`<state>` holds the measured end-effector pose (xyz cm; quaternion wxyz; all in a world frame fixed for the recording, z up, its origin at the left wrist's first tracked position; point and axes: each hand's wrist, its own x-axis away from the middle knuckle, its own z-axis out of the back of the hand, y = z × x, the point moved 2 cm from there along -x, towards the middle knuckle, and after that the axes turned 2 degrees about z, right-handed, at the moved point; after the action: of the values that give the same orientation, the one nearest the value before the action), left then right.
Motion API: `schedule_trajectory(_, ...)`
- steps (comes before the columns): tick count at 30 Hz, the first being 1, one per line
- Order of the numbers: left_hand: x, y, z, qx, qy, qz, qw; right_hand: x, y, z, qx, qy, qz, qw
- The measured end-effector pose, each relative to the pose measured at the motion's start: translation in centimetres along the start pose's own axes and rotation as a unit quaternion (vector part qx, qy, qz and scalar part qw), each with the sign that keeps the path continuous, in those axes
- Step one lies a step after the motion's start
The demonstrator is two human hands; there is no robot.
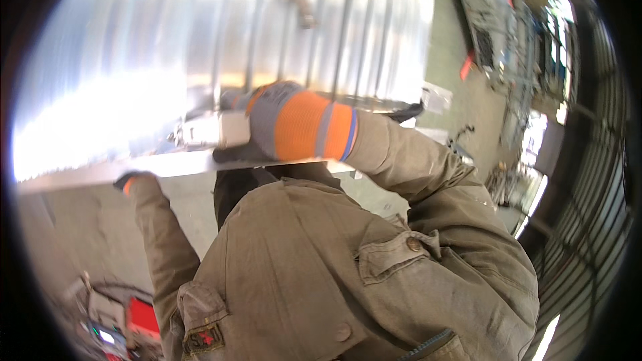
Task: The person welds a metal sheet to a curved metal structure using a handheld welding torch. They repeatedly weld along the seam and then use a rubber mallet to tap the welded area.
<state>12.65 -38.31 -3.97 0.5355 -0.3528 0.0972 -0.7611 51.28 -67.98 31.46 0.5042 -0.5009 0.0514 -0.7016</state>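
Our right grip (287,120), clamped on pale tool (217,130), over ribbed sheet (167,47); left grip (134,179), at its edge, closure we cannot tell

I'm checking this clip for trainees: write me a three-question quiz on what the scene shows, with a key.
1. Multiple choice: what is the right hand holding?
A) a jacket button
B) a pale boxy tool
C) a red case

2. True or false: the left hand is out on the middle of the ribbed metal sheet.

3. Open: which colours show on the glove of the right hand, cuff edge included?

Key:
1. B
2. False; it is low at the sheet's near edge, on the left.
3. Orange and grey, with blue at the cuff edge.
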Motion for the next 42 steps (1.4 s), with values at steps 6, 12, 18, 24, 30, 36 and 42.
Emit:
schedule_trajectory(6,-1.5,-2.1,0.3,0.347,0.014,0.120,0.930,8.3,-0.4,-2.9,0.075,0.002,-0.094,0.993)
schedule_trajectory(12,2.1,-5.6,1.5,0.680,0.100,0.190,0.702,17.5,5.9,-3.5,0.018,0.153,-0.146,0.977)
schedule_trajectory(18,10.6,-3.7,7.8,0.741,0.032,0.135,0.657,15.2,9.2,-0.9,-0.104,0.168,0.002,0.980)
schedule_trajectory(24,14.0,3.7,21.1,0.605,-0.164,-0.059,0.777,8.0,9.9,-1.2,-0.161,0.049,0.111,0.979)
schedule_trajectory(30,10.7,10.2,24.9,0.385,-0.275,-0.126,0.872,6.4,5.6,0.0,-0.093,0.090,0.181,0.975)
schedule_trajectory(36,8.5,12.7,24.0,0.228,-0.262,-0.306,0.886,1.1,5.2,0.3,-0.103,0.110,0.257,0.955)
schedule_trajectory(42,7.9,12.9,22.4,0.307,-0.206,-0.297,0.881,-3.9,7.2,-2.6,-0.196,-0.029,0.104,0.975)
